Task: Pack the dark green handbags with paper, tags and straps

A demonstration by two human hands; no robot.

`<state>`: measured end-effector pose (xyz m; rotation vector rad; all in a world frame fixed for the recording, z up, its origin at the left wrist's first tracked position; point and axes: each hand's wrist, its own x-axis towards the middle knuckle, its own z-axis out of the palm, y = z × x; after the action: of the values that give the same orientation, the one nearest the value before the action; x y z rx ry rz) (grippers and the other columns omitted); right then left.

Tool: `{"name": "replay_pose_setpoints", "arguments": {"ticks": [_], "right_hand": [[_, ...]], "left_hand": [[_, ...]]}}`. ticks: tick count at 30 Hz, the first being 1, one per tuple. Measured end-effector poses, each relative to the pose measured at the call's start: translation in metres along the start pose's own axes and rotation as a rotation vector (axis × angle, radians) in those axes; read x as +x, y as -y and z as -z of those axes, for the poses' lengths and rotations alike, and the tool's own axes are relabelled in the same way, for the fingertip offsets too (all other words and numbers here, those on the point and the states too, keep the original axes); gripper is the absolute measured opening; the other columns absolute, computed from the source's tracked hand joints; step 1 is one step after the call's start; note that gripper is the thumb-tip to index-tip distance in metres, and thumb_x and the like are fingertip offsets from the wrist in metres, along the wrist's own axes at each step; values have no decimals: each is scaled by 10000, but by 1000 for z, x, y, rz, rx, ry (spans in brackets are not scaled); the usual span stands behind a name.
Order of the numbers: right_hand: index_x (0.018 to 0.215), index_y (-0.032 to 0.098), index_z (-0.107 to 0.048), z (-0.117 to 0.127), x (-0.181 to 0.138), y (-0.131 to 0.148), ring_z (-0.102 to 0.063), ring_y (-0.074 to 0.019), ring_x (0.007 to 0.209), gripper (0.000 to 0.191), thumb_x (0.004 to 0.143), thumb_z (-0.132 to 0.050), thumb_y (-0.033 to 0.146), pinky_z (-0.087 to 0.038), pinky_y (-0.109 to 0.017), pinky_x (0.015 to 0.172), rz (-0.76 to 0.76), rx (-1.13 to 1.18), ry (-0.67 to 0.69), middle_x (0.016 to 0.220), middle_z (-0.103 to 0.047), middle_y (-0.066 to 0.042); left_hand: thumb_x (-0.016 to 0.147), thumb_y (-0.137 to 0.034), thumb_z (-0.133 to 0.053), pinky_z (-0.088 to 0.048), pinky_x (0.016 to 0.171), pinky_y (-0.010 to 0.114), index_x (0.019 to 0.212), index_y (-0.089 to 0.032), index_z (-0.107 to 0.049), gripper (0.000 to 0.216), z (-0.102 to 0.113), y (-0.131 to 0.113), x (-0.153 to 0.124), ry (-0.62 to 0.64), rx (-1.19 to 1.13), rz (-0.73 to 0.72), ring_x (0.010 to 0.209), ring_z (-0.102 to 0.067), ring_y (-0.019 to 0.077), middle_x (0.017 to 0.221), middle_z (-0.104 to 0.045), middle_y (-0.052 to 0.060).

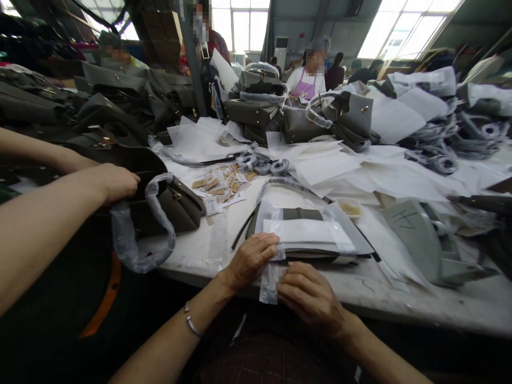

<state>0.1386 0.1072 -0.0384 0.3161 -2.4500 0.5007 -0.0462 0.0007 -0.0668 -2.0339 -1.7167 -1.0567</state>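
In front of me at the table edge lies a dark olive handbag (302, 214), flat, partly covered by white paper sheets (306, 232). A translucent plastic strip (269, 287) runs down its left front and hangs over the table edge. My left hand (253, 258) rests on the upper part of that strip, fingers stretched flat against the bag's front. Lower down, my right hand (311, 296) has its fingers bent together at the strip's right edge, pinching it. The right thumb is mostly hidden.
At left, a co-worker's hands (116, 181) are at an open dark handbag (180, 205) with a plastic-wrapped handle (140, 261). Brown tags (224, 182), rolled straps (280, 167), white sheets (368, 173) and a grey tape dispenser (420, 234) lie around. More bags (256, 109) stand behind.
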Motion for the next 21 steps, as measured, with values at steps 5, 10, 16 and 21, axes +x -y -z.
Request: {"name": "replay_pose_setpoints", "arguments": {"ticks": [5, 10, 16, 21], "right_hand": [[1276, 172, -591, -22, -19, 13, -587, -270, 1160, 338, 945, -532, 209, -508, -498, 983, -58, -93, 128, 1215, -671, -125], [1020, 201, -673, -39, -3, 4, -650, -208, 1038, 253, 907, -493, 64, -540, -400, 939, -114, 44, -111, 976, -738, -61], [1022, 202, -660, -26, -12, 11, -710, -176, 853, 310, 857, -474, 18, -586, -334, 865, -212, 206, -140, 884, -738, -50], [1010, 203, -658, -18, -12, 23, -716, -174, 820, 310, 863, -465, 10, -588, -321, 862, -212, 260, -106, 844, -735, -44]], "left_hand": [[940, -72, -464, -481, 1047, 382, 1081, -172, -590, 214, -1, 2, -1, 20, 6, 7, 1212, -581, 187, 1200, -677, 89], [939, -93, -455, -492, 1027, 381, 1094, -176, -590, 221, 0, 3, 0, 23, 19, -21, 1201, -589, 191, 1189, -679, 96], [950, -104, -462, -499, 1006, 374, 1074, -186, -610, 210, 3, 4, 3, 41, 39, -12, 1183, -601, 196, 1182, -686, 89], [932, -94, -483, -491, 1017, 379, 1071, -187, -626, 220, 1, 1, 3, 55, 61, 9, 1214, -579, 201, 1205, -679, 90]]}}
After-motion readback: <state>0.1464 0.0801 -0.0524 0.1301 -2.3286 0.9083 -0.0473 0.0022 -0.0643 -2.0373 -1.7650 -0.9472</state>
